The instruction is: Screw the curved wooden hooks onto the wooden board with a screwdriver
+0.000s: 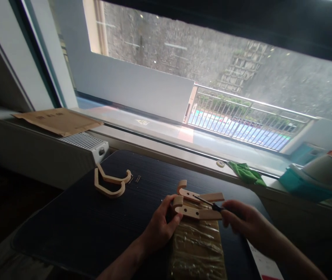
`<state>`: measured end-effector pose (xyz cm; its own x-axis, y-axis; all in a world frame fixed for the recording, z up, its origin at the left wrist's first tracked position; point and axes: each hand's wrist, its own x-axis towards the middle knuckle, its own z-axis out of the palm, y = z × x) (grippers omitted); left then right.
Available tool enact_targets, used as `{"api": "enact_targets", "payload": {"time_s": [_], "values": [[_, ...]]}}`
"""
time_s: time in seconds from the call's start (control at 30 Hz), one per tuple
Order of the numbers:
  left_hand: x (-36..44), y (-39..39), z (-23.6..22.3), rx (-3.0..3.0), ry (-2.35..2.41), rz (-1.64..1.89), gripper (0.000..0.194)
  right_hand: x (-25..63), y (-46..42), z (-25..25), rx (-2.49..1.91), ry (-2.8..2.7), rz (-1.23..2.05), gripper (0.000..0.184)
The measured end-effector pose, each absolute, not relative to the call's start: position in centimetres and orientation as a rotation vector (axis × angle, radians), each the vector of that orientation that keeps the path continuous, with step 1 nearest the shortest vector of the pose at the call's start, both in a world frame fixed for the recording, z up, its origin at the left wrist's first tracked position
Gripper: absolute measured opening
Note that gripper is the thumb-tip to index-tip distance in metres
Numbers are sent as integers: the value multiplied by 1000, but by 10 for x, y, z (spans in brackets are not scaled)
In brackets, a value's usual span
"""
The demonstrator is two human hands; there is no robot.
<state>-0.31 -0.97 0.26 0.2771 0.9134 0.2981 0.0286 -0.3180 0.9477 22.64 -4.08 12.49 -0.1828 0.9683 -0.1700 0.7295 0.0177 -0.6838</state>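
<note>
Two pale wooden hooks lie side by side on a tape-wrapped cardboard box point(198, 245). My left hand point(161, 221) is closed on the curled end of the nearer wooden hook point(191, 212), which has dark holes along its flat part. In my right hand point(242, 217) is a screwdriver point(216, 207) with a dark handle, pointing left. Its tip lies over the farther wooden hook point(202, 195), near a hole; whether it touches a screw cannot be made out. More bent wooden hooks point(110, 193) and a few small screws point(138, 179) rest on the table to the left.
The dark table point(75, 229) stands against a windowsill point(154, 146). On the sill are a green cloth point(246, 173), a small roll of tape point(220, 163) and a teal container point(300, 182). A brown envelope point(58, 120) lies on a white ledge at left.
</note>
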Motion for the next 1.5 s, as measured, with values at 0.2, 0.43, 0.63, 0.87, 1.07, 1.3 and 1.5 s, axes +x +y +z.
{"api": "enact_targets", "payload": {"time_s": [0.2, 0.43, 0.63, 0.87, 1.07, 1.3, 1.5], "values": [[-1, -9, 3, 1565, 924, 1213, 59, 240, -69, 48, -1672, -1145, 615, 41], [-3, -7, 0, 1489, 793, 1105, 75, 216, -42, 41, -1521, -1168, 785, 46], [1, -10, -6, 1535, 826, 1088, 69, 201, -46, 35, -1528, -1159, 630, 35], [1, -10, 1, 1549, 839, 1068, 67, 204, -47, 36, -1552, -1251, 597, 28], [4, -12, 3, 1535, 875, 1098, 64, 205, -46, 37, -1546, -1282, 646, 32], [-2, -13, 1, 1686, 950, 1185, 40, 236, -90, 50, -1795, -1353, 540, 48], [-1, -14, 0, 1818, 904, 1253, 35, 238, -94, 100, -1675, -1932, 633, 31]]}}
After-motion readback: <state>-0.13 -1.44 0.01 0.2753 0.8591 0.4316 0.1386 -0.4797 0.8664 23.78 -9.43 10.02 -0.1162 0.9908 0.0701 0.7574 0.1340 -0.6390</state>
